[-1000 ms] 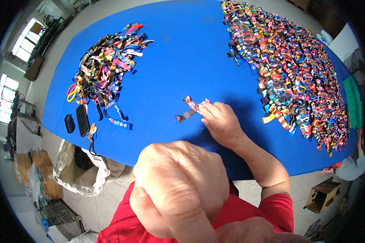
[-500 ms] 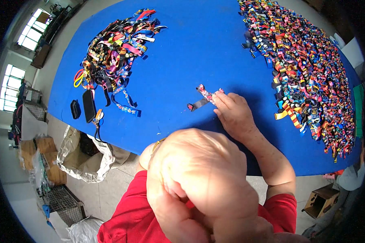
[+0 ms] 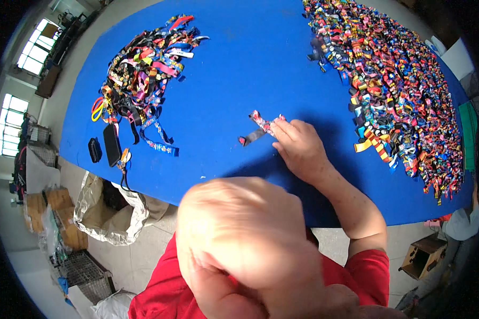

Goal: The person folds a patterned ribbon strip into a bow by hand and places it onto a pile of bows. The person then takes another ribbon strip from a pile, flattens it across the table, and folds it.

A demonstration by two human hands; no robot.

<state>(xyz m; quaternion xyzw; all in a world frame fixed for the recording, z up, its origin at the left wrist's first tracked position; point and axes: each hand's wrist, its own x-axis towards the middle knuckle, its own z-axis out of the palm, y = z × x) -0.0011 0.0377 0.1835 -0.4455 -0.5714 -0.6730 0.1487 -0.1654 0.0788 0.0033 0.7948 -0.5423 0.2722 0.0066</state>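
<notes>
On the blue tabletop, my right hand (image 3: 302, 146) has its fingers closed together over one end of a short patterned fabric strap (image 3: 261, 121). The strap is red, pink and white; a grey band with a dark patterned tip (image 3: 253, 137) sticks out to the left below it. My left hand (image 3: 245, 218) is raised very close to the camera, large and blurred. Its fingers are bent and their tips are hidden, so what it holds cannot be made out. It covers the table's near edge.
A loose pile of colourful straps (image 3: 138, 80) lies on the left. Near it are a black phone-like slab (image 3: 112, 144) and a small black case (image 3: 95, 150). A large strap heap (image 3: 399, 90) covers the right. A white sack (image 3: 112, 212) stands on the floor at the left.
My left hand has shifted slightly left in the picture and is blurred. My right hand stays on the strap. The whole scene has moved a little left as the view turned.
</notes>
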